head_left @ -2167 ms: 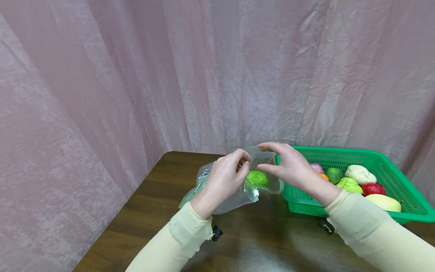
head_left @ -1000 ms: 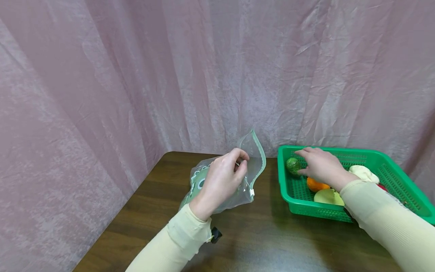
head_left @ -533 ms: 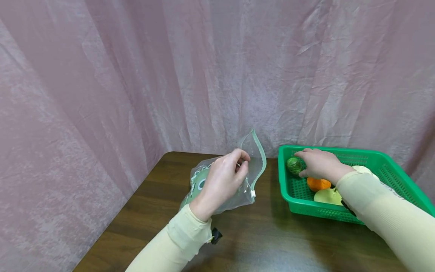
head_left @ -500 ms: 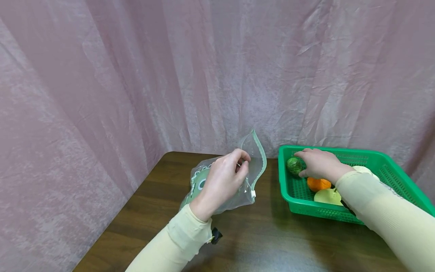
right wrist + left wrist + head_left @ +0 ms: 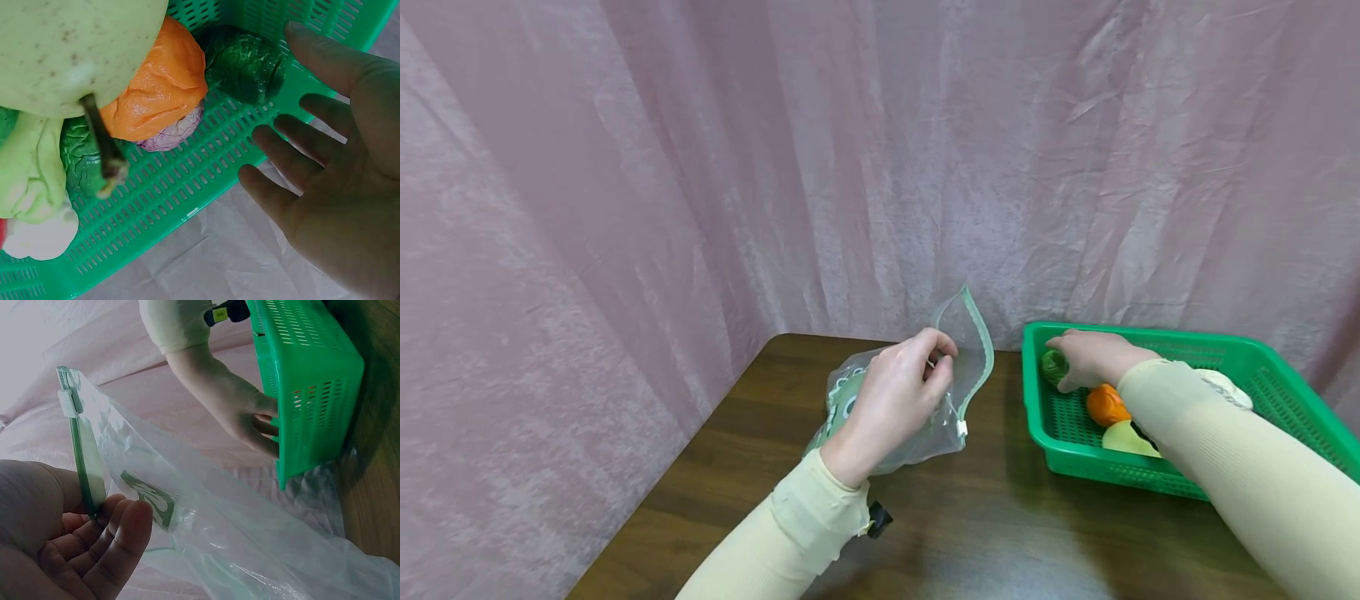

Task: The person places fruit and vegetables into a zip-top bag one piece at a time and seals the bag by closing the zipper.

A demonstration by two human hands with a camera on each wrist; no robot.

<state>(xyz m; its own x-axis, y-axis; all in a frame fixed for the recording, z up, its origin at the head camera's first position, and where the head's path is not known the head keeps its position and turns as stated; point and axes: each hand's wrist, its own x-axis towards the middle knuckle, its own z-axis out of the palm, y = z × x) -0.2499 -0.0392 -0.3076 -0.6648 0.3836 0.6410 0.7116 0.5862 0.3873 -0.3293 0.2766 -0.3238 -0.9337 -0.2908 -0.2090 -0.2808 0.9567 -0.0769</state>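
Note:
My left hand (image 5: 891, 396) pinches the mouth edge of a clear zip bag (image 5: 925, 446) with green trim and a green printed figure. The bag's mouth gapes to the right. In the left wrist view a white slider (image 5: 70, 403) sits on the green zip strip above the thumb. My right hand (image 5: 1093, 357) reaches into the green basket (image 5: 1120, 473), thumb and fingers spread at either side of a dark green, roundish wrinkled vegetable (image 5: 1054, 367). In the right wrist view the fingers (image 5: 281, 150) are stretched out, and the thumb tip lies just beside that vegetable (image 5: 244, 65); contact is unclear.
Also in the basket are an orange wrinkled vegetable (image 5: 159, 81), a pale green pear (image 5: 62, 56) with a stem, a purple one (image 5: 175, 132), a light green one (image 5: 31, 181) and a white one (image 5: 47, 234). A pink curtain (image 5: 850, 167) hangs behind the wooden table (image 5: 970, 533).
My right hand has gone from the bag's mouth, where a green vegetable showed inside, into the basket, and has lately closed in on the dark green vegetable. The left hand still holds the bag.

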